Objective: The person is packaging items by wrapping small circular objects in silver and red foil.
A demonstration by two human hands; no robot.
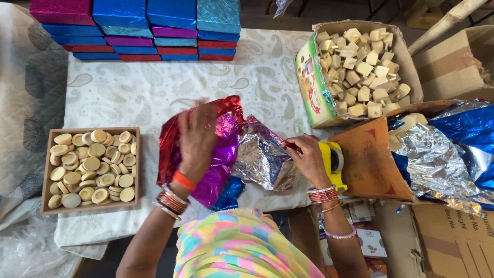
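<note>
L hand (197,138) is lying flat, fingers spread, pressing the shiny red & purple wrap (218,154) down on the table cloth (144,92). R hand (307,157) is pinching the tape end by the yellow tape roller (332,163). Best keeping the fold tight & flat while taping.

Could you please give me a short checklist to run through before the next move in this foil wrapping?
1. Left hand flat on the red and purple foil parcel: ok.
2. Right hand on the yellow tape dispenser: ok.
3. Tape end free and ready to pull: cannot tell, the fingers hide it.
4. Foil fully closed around the parcel: not ok, a crumpled silver flap stands open.
5. Spare foil sheets at hand on the right: ok.
6. Tray of round wooden discs apart from the work area: ok.
</note>
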